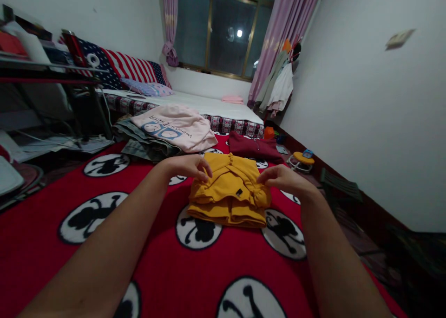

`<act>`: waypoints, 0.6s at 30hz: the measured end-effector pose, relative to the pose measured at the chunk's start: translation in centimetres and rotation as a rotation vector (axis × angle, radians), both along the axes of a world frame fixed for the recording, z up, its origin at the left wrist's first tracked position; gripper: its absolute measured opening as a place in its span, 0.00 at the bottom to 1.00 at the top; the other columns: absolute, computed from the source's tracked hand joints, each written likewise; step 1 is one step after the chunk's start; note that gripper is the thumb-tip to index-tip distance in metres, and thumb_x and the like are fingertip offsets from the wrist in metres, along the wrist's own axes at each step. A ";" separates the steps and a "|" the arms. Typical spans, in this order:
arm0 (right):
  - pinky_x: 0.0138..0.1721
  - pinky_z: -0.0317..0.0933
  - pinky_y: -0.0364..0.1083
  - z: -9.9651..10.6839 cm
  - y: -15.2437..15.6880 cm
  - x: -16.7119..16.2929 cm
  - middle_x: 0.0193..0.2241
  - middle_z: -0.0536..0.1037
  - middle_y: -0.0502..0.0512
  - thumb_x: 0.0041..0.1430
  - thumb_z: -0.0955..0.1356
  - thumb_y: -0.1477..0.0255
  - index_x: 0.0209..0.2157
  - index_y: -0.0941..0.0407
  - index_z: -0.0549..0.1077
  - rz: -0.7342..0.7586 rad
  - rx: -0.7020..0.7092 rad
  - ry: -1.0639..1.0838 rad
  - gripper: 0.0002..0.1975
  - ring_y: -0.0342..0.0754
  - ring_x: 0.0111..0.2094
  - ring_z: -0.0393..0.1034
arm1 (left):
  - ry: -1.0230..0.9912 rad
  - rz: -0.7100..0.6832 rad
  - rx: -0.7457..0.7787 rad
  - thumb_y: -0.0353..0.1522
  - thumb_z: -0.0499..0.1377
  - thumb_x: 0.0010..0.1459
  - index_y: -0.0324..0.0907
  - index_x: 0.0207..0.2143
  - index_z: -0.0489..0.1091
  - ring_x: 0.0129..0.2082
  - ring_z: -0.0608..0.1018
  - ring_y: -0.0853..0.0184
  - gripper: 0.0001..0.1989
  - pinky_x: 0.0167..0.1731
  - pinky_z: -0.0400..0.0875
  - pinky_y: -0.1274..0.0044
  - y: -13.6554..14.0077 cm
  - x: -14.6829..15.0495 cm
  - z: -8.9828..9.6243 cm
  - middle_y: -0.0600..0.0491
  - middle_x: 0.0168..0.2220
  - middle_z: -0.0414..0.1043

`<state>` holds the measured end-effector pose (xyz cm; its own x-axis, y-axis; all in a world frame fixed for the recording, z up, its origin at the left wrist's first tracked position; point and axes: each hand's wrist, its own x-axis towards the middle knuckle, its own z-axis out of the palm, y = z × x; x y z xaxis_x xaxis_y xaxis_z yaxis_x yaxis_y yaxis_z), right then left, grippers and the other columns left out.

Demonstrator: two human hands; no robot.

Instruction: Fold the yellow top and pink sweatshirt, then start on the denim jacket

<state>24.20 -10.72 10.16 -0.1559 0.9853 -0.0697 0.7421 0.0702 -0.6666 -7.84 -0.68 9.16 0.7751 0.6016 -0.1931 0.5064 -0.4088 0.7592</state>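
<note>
A mustard-yellow top (228,185), folded into a compact bundle, lies on the red blanket (167,271) in front of me. A row of small covered buttons runs down from its far edge, and a small dark tag shows on its near half. At the top's left side, my left hand (190,166) has its thumb and fingers closed on the cloth. My right hand (284,178) pinches the fabric on the opposite side, with its fingertips partly hidden. Both forearms reach in from the bottom of the view.
Behind to the left sits a pile of clothes with a pale pink printed shirt (177,125) uppermost. A folded maroon garment (256,147) lies behind to the right. Farther off are a bed (195,103), a cluttered desk (45,79) and a yellow-topped stool (303,158).
</note>
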 end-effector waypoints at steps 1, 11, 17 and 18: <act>0.37 0.66 0.42 0.1 -0.1 -0.2 0.33 0.82 0.56 0.43 0.67 0.74 0.32 0.59 0.80 -0.007 0.010 -0.022 0.12 0.48 0.35 0.75 | 0.033 -0.004 0.023 0.34 0.65 0.44 0.38 0.40 0.78 0.35 0.79 0.64 0.18 0.32 0.69 0.81 -0.2 0.3 0.1 0.49 0.35 0.81; 0.31 0.61 0.42 -0.4 -0.8 -2.5 0.37 0.80 0.52 0.38 0.77 0.65 0.38 0.53 0.79 0.006 -0.107 -0.552 0.21 0.50 0.36 0.74 | 0.194 -0.061 0.276 0.36 0.71 0.32 0.45 0.38 0.79 0.23 0.75 0.68 0.24 0.22 0.61 0.81 -4.0 4.2 -0.4 0.56 0.27 0.78; 0.32 0.59 0.43 -0.4 -1.4 -4.9 0.44 0.79 0.54 0.39 0.75 0.68 0.45 0.51 0.76 0.030 -0.101 -0.804 0.26 0.53 0.41 0.73 | 0.326 -0.118 0.605 0.25 0.64 0.37 0.46 0.38 0.78 0.27 0.74 0.66 0.21 0.22 0.57 0.79 -5.7 6.3 -1.5 0.54 0.30 0.77; 0.32 0.59 0.43 -0.5 -1.4 -5.0 0.43 0.79 0.55 0.40 0.74 0.71 0.44 0.52 0.76 0.031 -0.097 -0.819 0.24 0.53 0.41 0.73 | 0.335 -0.136 0.615 0.23 0.62 0.38 0.46 0.37 0.78 0.27 0.74 0.66 0.20 0.21 0.57 0.79 -5.7 6.4 -1.6 0.54 0.30 0.78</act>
